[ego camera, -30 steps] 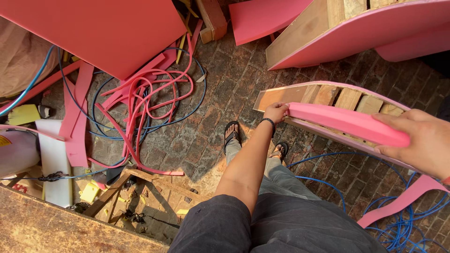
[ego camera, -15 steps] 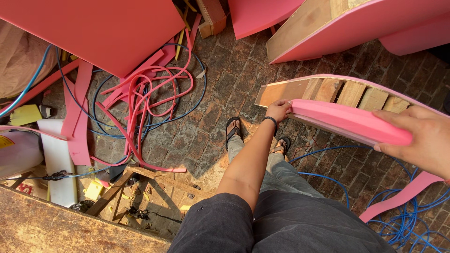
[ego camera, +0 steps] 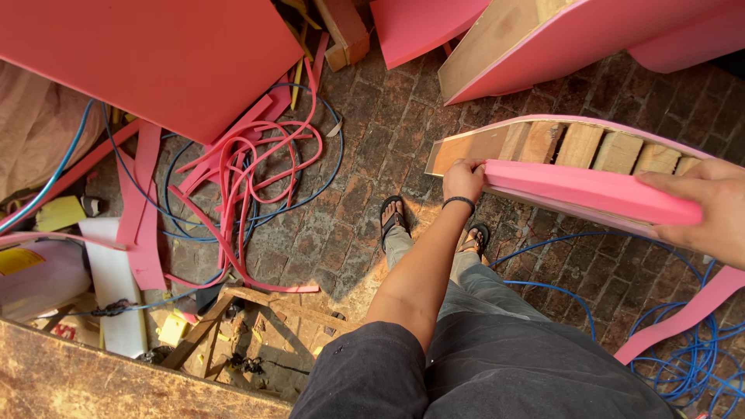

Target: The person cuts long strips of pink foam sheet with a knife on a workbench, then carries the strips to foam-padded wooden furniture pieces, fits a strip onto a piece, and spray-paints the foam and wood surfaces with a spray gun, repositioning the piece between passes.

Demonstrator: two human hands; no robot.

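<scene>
Here the left hand point(ego camera: 463, 178) pinches the near end of a pink foam strip point(ego camera: 590, 191), fingers closed on it, while the right hand point(ego camera: 710, 206) wraps over its far end with the thumb on top. The strip lies along the curved wooden frame point(ego camera: 578, 146), held above the brick floor point(ego camera: 372, 155). Two sandalled feet point(ego camera: 392, 217) stand below, with pink offcuts point(ego camera: 248, 167) and a blue cable point(ego camera: 691, 357) nearby.
</scene>
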